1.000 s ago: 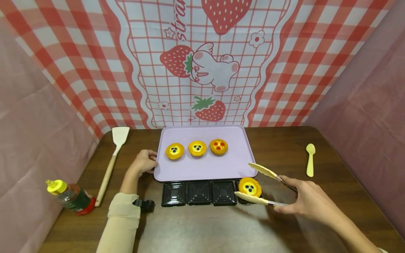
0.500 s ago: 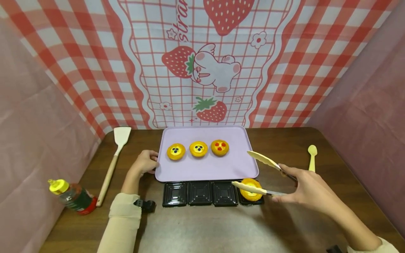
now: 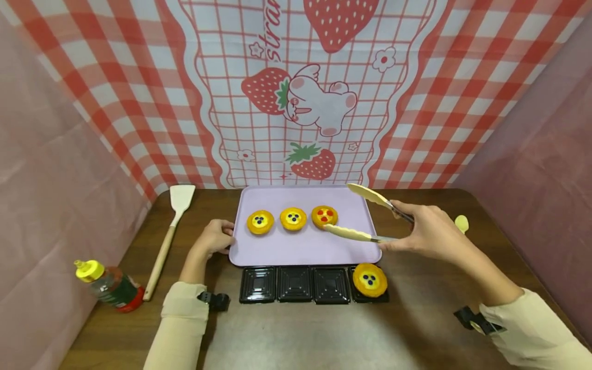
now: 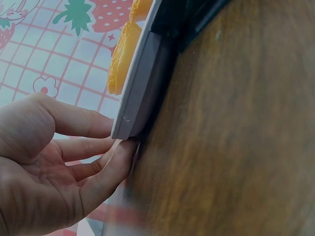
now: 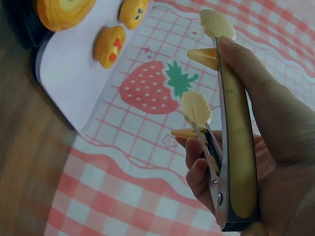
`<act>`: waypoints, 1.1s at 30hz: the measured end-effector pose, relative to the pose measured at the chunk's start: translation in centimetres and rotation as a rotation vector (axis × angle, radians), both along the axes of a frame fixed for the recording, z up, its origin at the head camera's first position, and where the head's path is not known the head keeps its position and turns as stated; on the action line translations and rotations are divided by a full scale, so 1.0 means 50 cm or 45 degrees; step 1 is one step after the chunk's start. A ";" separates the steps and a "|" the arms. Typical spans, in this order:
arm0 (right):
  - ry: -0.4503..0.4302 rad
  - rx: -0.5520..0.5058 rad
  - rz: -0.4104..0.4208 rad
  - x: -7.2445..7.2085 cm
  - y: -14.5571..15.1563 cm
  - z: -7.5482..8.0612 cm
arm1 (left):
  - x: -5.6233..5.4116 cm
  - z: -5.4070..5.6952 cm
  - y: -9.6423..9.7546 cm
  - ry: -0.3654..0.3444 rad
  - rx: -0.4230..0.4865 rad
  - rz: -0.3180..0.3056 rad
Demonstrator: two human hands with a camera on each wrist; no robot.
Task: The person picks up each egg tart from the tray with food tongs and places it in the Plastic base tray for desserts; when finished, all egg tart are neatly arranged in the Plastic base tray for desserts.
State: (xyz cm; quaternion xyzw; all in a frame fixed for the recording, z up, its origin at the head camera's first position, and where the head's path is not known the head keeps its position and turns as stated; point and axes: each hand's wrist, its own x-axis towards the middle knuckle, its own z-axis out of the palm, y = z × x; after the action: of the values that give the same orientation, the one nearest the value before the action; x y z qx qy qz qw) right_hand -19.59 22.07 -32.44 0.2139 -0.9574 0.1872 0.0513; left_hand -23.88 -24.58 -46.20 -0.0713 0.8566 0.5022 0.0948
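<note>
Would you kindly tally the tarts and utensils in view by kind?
Round golden tarts with dark-blue toppings: 3
Round golden tart with red toppings: 1
Cream-tipped metal tongs, held: 1
White-headed, wooden-handled spatula: 1
Pale-yellow spoon, partly hidden: 1
Total: 7

Red lettering (image 3: 273,31) runs sideways up the checked cloth (image 3: 106,77) — "stra", then cut off — while the bottle label (image 3: 116,291) stays too blurred.
</note>
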 end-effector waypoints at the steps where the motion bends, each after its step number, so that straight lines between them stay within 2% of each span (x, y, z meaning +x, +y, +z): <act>1: -0.030 -0.008 -0.015 -0.010 -0.007 -0.001 | 0.000 0.000 -0.001 0.001 -0.002 -0.003; 6: -0.169 -0.048 -0.101 -0.057 -0.039 -0.026 | 0.001 0.001 -0.003 -0.004 -0.002 -0.016; 15: -0.213 -0.009 -0.114 -0.120 -0.070 -0.097 | 0.000 0.003 -0.004 0.001 0.018 -0.010; 23: -0.230 0.040 -0.103 -0.132 -0.077 -0.150 | -0.004 0.001 -0.004 0.005 0.028 -0.022; 33: -0.226 0.048 -0.066 -0.141 -0.086 -0.166 | -0.001 0.000 -0.006 0.001 0.038 -0.013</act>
State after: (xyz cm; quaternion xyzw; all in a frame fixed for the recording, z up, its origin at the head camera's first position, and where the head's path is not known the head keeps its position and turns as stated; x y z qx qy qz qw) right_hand -26.63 17.75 -40.75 0.1727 -0.9667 0.1860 -0.0330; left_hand -23.94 -24.90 -46.19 -0.0654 0.8493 0.5146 0.0980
